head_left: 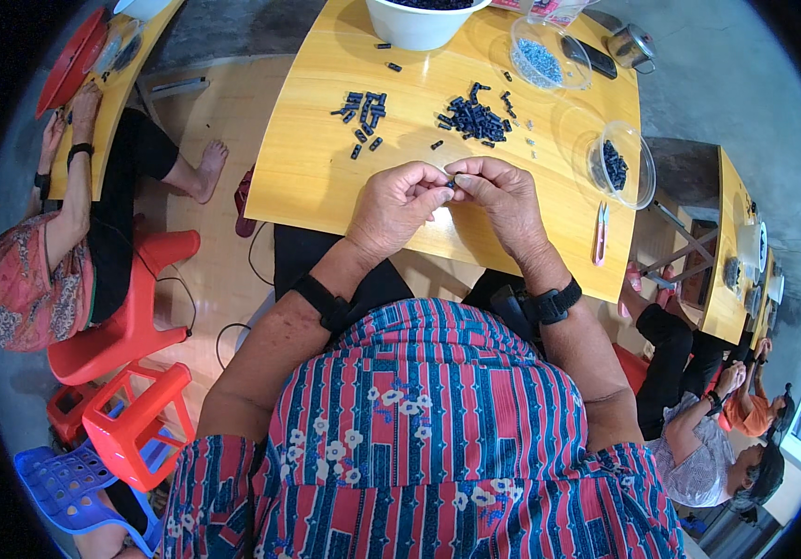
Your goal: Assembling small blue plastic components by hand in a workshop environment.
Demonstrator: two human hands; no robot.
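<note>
Over the near part of the yellow table [326, 200], my left hand [393, 207] and my right hand [505, 203] meet fingertip to fingertip. Both are closed in a pinch on one small black plastic part [451, 184], mostly hidden by the fingers. Just beyond them lies a heap of similar black parts [477, 121]. A smaller, looser group of black parts [363, 116] is spread to the left. A few tiny metal pieces [531, 140] are scattered right of the heap. Pink-handled thread snips [600, 233] rest to the right of my right hand.
A white tub [417, 30] of black parts stands at the far edge. Clear bowls hold small silvery-blue pieces [537, 63] and black parts [614, 166]. A black phone-like object [590, 58] and metal mug [631, 48] sit far right. Other people work at side tables; red stools [139, 424] stand left.
</note>
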